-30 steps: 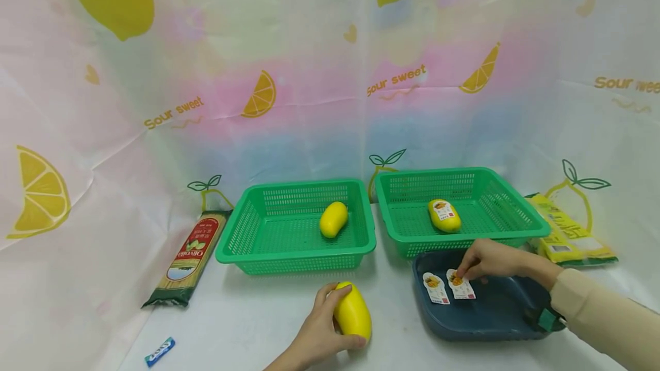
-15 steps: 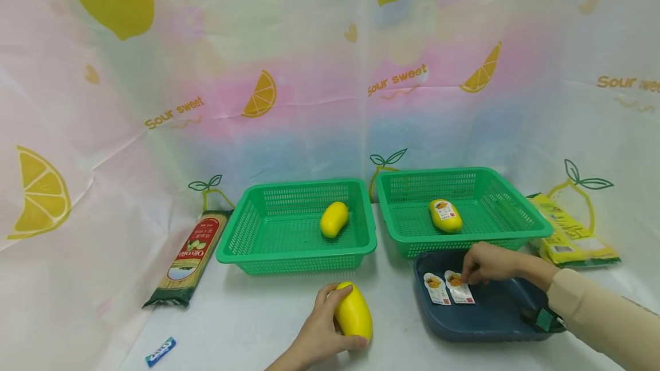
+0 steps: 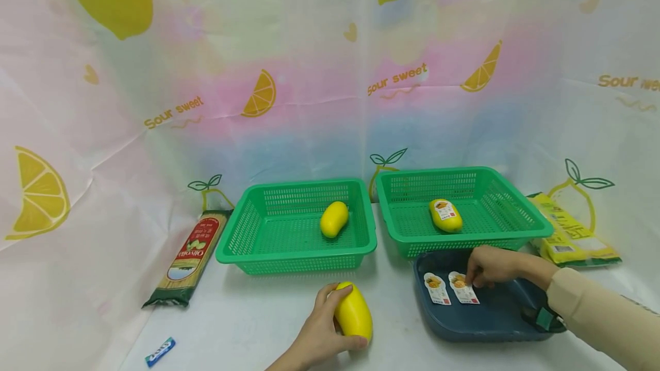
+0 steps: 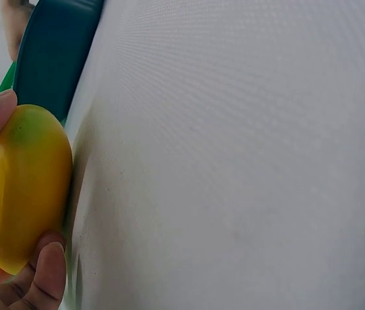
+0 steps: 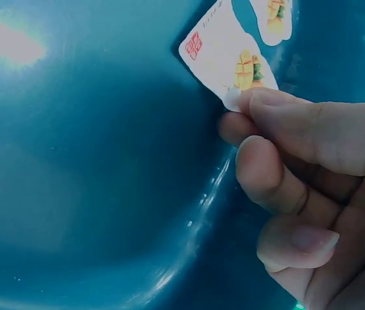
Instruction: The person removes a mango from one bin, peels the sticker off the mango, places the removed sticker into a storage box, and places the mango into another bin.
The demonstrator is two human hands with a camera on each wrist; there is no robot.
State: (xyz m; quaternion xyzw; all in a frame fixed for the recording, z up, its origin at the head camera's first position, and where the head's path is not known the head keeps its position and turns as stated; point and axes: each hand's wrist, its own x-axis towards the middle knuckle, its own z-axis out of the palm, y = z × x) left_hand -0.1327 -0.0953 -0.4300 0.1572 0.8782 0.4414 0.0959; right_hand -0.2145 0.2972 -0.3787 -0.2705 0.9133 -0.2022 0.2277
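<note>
With thumb and fingers at its two ends, my left hand (image 3: 322,328) grips a yellow mango (image 3: 356,315) at the front of the white table. The mango shows a greenish patch near one end in the left wrist view. My right hand (image 3: 492,266) is inside the dark blue basin (image 3: 484,332), where thumb and index finger pinch the edge of a white label (image 5: 224,55) printed with cut mango. Its far end extends over the basin floor. Beside it lies a second, similar label (image 3: 437,289), partly cut off in the right wrist view.
Behind stand two green baskets, the left basket (image 3: 294,255) with a plain mango (image 3: 334,220), the right basket (image 3: 495,239) with a labelled mango (image 3: 447,223). A pasta packet (image 3: 193,259) lies left, a yellow bag (image 3: 574,236) right, a small blue packet (image 3: 160,352) front left.
My right hand has shifted slightly right and toward me; the pinched label moved a little back and forth with it. The left hand and its mango have stayed in place.
</note>
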